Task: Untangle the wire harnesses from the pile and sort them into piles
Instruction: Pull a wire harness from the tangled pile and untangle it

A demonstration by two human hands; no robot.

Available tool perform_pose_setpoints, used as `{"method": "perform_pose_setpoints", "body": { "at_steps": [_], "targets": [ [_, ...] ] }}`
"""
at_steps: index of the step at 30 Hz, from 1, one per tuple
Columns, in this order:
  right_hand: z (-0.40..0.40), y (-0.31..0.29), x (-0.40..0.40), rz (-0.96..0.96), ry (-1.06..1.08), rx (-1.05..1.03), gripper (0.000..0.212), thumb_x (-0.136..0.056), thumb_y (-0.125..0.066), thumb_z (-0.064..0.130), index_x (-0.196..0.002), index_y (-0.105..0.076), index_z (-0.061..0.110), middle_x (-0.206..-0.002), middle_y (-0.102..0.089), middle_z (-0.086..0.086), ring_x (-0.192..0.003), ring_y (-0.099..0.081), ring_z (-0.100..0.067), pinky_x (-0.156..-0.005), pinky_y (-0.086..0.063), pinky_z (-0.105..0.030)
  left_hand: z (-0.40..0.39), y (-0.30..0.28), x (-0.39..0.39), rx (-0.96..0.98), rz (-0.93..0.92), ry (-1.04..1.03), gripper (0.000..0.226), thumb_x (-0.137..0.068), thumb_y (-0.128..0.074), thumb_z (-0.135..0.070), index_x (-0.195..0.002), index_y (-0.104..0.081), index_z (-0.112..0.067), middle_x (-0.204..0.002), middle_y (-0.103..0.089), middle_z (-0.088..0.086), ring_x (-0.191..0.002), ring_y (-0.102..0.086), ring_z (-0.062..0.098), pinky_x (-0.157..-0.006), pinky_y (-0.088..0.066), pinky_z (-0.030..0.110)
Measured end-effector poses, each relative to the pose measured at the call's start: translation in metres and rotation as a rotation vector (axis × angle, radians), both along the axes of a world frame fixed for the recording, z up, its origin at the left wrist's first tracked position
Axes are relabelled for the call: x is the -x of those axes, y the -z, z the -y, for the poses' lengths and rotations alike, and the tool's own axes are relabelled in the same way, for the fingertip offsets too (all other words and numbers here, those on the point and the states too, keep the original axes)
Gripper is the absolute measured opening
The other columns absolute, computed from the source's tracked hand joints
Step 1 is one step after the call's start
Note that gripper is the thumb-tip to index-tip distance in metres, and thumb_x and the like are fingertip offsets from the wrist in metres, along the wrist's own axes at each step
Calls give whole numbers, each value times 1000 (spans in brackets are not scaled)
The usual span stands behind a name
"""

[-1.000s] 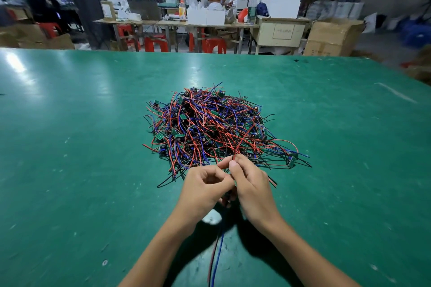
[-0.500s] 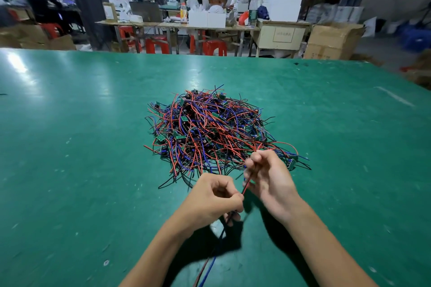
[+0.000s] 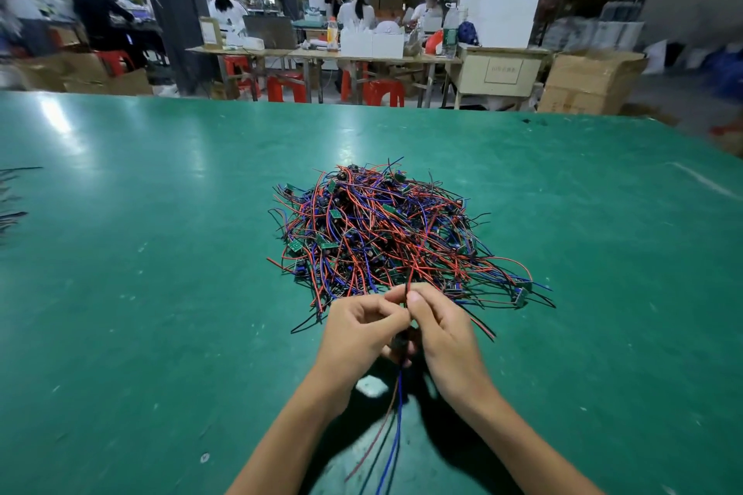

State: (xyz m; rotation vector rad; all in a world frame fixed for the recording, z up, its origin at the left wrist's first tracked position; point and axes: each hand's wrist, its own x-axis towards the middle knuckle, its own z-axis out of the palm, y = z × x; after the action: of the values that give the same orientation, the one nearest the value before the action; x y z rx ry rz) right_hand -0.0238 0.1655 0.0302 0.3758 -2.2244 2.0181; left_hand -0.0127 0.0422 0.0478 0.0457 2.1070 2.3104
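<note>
A green worktop fills the frame, the pile at centre. Below it, left hand and right hand pinch one harness. Workers' benches line the top.

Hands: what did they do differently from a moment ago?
Half a second ago the hands were apart, the right hand lifted toward the pile. Now it has come back against the left hand, and both pinch the same wires, which hang down between the wrists. The pile and the green table stayed as they were.
</note>
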Motion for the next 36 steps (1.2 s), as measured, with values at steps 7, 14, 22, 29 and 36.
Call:
{"method": "perform_pose_setpoints", "body": {
  "at_steps": [7, 14, 22, 29, 36],
  "targets": [
    [-14, -9, 13, 203, 245, 181, 35, -105, -41, 18, -85, -68, 8, -73, -68, 8, -56, -56, -4, -52, -44, -24, -3, 6, -5, 163, -10, 255, 16, -78, -71, -9, -63, -71, -14, -64, -70, 15, -53, -68, 23, -47, -55, 27],
    [-29, -22, 18, 436, 128, 607, 23, -102, -44, 18, -83, -58, 20, -85, -73, 2, -60, -54, -10, -60, -40, -29, 6, -1, -5, 85, -4, 349, 20, -80, -71, -8, -62, -68, -17, -66, -68, 18, -55, -66, 27, -48, -52, 26],
    [-21, -3, 7, -207, 19, -206, 35, -91, -75, 23, -120, -60, 34, -99, -73, 6, -70, -64, -12, -60, -48, -21, 16, -17, 7, -525, 38, -54, 18, -87, -68, -22, -99, -70, -9, -84, -72, 3, -78, -74, 18, -66, -61, 25],
    [-5, -6, 0, -78, 44, 163, 10, -90, -76, 34, -97, -72, 28, -83, -73, 2, -68, -66, -9, -58, -50, -20, 5, -10, 10, -531, 4, -162, 17, -85, -69, -22, -92, -65, -7, -81, -71, 12, -70, -70, 17, -68, -59, 23],
    [-16, -20, 7, 334, 65, 476, 30, -66, -78, 52, -79, -78, 25, -76, -70, 2, -62, -59, -9, -54, -44, -20, 2, -2, 1, -256, -139, -82, 16, -77, -82, -25, -86, -77, -13, -90, -77, 19, -86, -76, 29, -74, -59, 26]
  ]
}}
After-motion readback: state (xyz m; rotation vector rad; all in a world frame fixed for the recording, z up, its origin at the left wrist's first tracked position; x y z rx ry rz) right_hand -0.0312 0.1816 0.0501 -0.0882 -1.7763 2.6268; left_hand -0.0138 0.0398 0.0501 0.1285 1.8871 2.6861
